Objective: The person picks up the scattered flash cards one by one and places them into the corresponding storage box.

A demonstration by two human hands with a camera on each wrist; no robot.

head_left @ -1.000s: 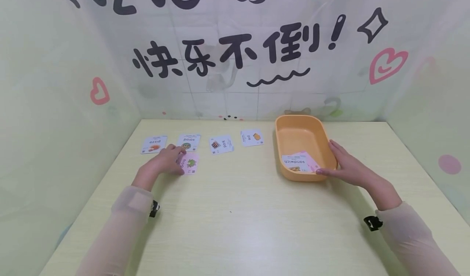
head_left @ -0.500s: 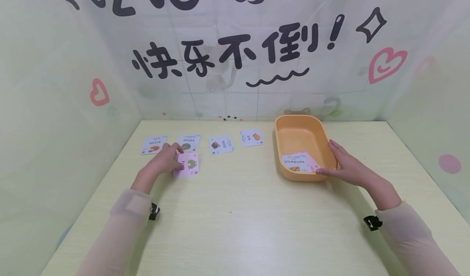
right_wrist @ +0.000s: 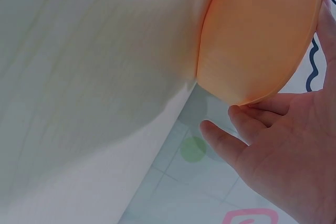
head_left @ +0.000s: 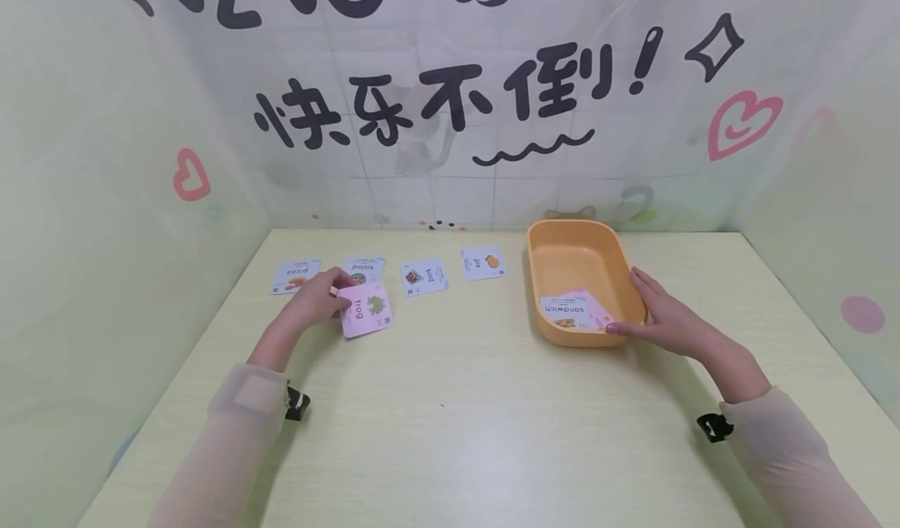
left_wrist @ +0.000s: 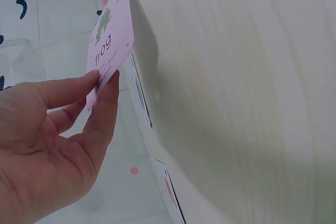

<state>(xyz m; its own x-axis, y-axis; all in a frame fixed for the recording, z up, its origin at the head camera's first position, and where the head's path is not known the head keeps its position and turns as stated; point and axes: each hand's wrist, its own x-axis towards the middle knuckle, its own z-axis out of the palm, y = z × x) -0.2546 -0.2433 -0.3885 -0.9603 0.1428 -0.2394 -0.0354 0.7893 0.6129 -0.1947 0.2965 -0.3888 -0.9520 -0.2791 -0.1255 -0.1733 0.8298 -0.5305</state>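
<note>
In the head view my left hand [head_left: 314,301] pinches a pink card printed "frog" [head_left: 366,310] by its edge, between thumb and fingers. The left wrist view shows the frog card [left_wrist: 111,40] raised off the table and tilted, its shadow falling on the tabletop. My right hand [head_left: 666,321] rests against the near right corner of an orange plastic basin [head_left: 580,258], thumb at the rim and fingers spread along the outer side. From the right wrist, the fingertips touch the rim of the basin [right_wrist: 257,40]. Inside it lie a "sandwich" card [head_left: 568,312] and a pink card [head_left: 598,309].
Behind the left hand a row of white cards lies along the table's back: pizza [head_left: 296,276], salad [head_left: 366,269], pork [head_left: 424,277] and pie [head_left: 483,263]. A printed curtain [head_left: 450,192] stands behind the table [head_left: 450,419] and on both sides.
My left hand has drawn the frog card slightly toward me and lifted it off the table, tilting it. The right hand and the basin stay where they were.
</note>
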